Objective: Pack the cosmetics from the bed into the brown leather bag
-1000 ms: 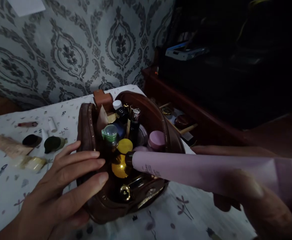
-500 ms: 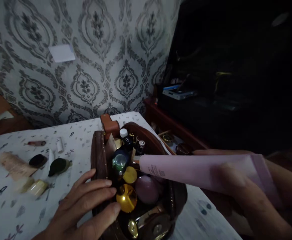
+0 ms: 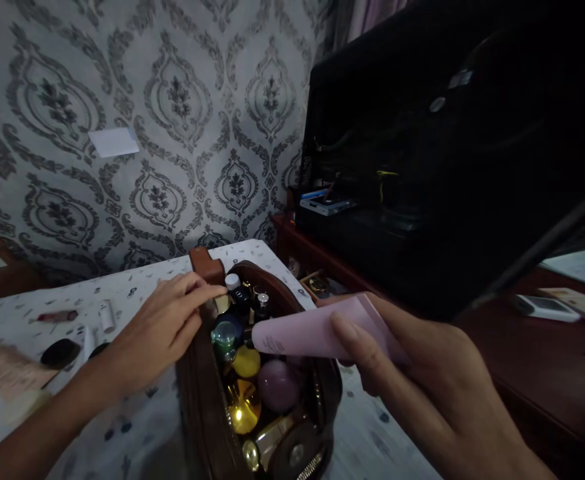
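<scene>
A pink squeeze tube (image 3: pixel 312 330) is held in my right hand (image 3: pixel 412 373), thumb on its near side and its narrow cap end over the bag. Below it stands an unzipped brown cosmetic bag (image 3: pixel 199 400) packed with bottles. My left hand (image 3: pixel 165 327) is closed over the bag's far left rim, its index finger reaching inside beside a gold-topped bottle (image 3: pixel 222 305). Inside are a white-capped dark bottle (image 3: pixel 233 281), a green glassy round cap (image 3: pixel 225 338), a yellow round lid (image 3: pixel 247 362), a shiny gold cap (image 3: pixel 243 405) and a purple rounded item (image 3: pixel 279 385).
Loose cosmetics lie left on the patterned tablecloth (image 3: pixel 137 427): a white tube (image 3: pixel 107 316), a black round item (image 3: pixel 60 353) and a peach-coloured tube (image 3: pixel 7 367). A large dark screen (image 3: pixel 422 167) stands right on a reddish-brown desk (image 3: pixel 537 360). A wallpapered wall (image 3: pixel 182 173) rises behind.
My left hand has moved from the bag's near left side to its far left rim. The pink tube has shifted left and now tilts, with its cap end lower. The view has turned right.
</scene>
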Motion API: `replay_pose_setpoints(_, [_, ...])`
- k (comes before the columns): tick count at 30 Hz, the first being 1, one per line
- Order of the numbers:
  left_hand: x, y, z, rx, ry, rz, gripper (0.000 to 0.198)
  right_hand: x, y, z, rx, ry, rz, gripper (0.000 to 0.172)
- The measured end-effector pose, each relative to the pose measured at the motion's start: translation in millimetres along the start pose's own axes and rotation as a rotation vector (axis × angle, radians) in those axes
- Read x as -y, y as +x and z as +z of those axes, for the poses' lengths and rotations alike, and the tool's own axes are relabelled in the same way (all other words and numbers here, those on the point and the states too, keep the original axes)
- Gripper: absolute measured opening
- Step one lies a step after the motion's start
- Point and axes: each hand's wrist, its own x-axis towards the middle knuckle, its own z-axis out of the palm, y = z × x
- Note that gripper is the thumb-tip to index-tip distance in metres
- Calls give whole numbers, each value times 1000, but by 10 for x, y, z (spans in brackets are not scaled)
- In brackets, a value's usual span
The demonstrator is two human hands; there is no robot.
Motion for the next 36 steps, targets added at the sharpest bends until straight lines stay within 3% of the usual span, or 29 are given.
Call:
replay_pose_setpoints(4, [1, 128, -68, 211, 158, 87, 40, -3, 75, -6, -12, 71, -17, 32])
replay_pose_setpoints(14, [178, 456, -188, 468, 376, 72, 20, 4, 463, 120, 45, 54, -10, 35])
replay_pose_setpoints(19, [302, 668, -171, 500, 417, 154, 17, 64, 698, 256, 173, -84, -55, 34])
replay_pose_setpoints(23, [322, 777, -204, 513, 393, 323, 20, 77, 842, 423, 311, -187, -103, 33])
replay_pose_setpoints(29, [414, 840, -277, 537, 366, 482, 22, 173, 975, 617, 525, -182, -86, 32])
replay_pose_setpoints(33, [492, 888, -331, 552, 365, 348, 27, 174, 997, 688, 581, -153, -119, 24])
replay_pose_setpoints(36, [501, 919, -328, 562, 273, 253, 15, 112, 1015, 767, 632, -149, -155, 23])
